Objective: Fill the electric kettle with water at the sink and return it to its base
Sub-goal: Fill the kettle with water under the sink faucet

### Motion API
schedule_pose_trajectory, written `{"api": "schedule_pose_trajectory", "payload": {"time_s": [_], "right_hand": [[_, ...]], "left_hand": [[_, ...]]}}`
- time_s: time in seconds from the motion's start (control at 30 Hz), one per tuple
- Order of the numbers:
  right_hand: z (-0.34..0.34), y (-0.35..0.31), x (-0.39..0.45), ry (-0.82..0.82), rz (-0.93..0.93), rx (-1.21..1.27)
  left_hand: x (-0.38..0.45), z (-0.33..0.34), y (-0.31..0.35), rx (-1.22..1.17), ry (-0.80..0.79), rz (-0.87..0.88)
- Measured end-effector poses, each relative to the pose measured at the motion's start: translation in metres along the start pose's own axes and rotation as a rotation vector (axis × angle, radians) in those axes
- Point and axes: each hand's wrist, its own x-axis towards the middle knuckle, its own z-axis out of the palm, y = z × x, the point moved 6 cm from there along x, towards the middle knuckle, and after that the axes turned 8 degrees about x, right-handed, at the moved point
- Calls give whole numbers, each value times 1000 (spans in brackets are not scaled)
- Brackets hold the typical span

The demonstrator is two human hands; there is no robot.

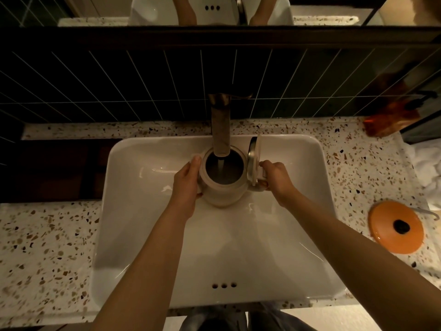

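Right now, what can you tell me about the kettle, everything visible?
The kettle is a cream, matte-looking rounded pot, held upright over the white sink under the faucet. Its hinged lid, metal-lined inside, stands open to the right. A stream of water runs into its dark interior. The left hand cups its side; the right hand grips its handle.

You hold the kettle (223,185) inside the sink (310,187), under the faucet (220,130): left hand (187,185) cups its side, right hand (274,177) grips the handle, lid (253,158) open. Water streams in.
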Motion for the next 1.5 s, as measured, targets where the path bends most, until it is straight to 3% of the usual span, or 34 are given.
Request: {"api": "schedule_pose_trajectory", "payload": {"time_s": [1.5], "right_hand": [[1, -4, -2, -4, -9, -63]], "left_hand": [[7, -17, 2, 69, 2, -1]]}}
